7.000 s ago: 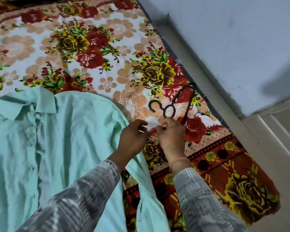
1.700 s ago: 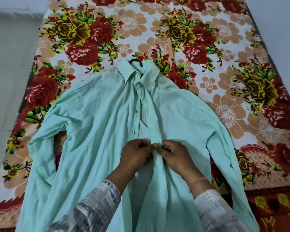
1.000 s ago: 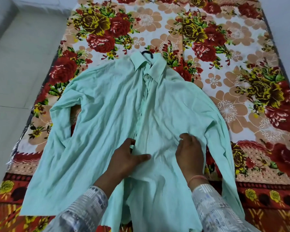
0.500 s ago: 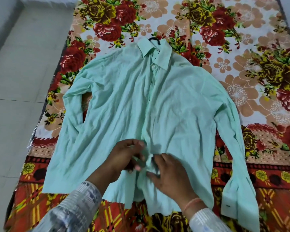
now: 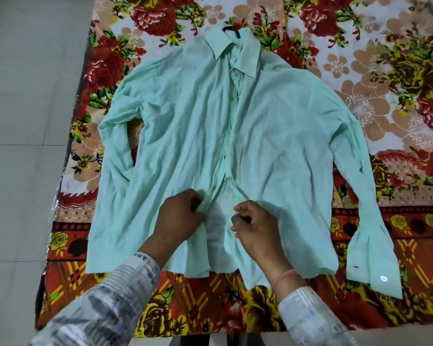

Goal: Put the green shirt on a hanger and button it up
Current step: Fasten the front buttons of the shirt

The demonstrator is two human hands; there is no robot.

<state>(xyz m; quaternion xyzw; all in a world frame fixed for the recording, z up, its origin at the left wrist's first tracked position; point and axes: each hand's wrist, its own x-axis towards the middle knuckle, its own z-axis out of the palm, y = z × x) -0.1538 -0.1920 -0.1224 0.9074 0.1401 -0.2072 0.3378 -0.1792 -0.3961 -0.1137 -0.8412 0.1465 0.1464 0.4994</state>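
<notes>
The green shirt (image 5: 185,121) lies flat on the flowery sheet (image 5: 360,108), collar far, hem near, so both fronts are easy to reach. The black hanger (image 5: 231,29) hook pokes out past the collar, so it's prob inside already. The left hand (image 5: 183,216) pinches the left front edge near the hem. The right hand (image 5: 255,226) curls on the right edge. The hands are apart w/ a gap btwn the fronts. I think they're lining up a low button & hole. Higher up, the front looks shut.

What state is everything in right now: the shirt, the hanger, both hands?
green shirt: flat on the bedsheet, fronts closed above, parted at hem.
hanger: inside the shirt, only hook showing.
left hand: pinching one front edge.
right hand: fingers curled at the other edge, grip unclear.
</notes>
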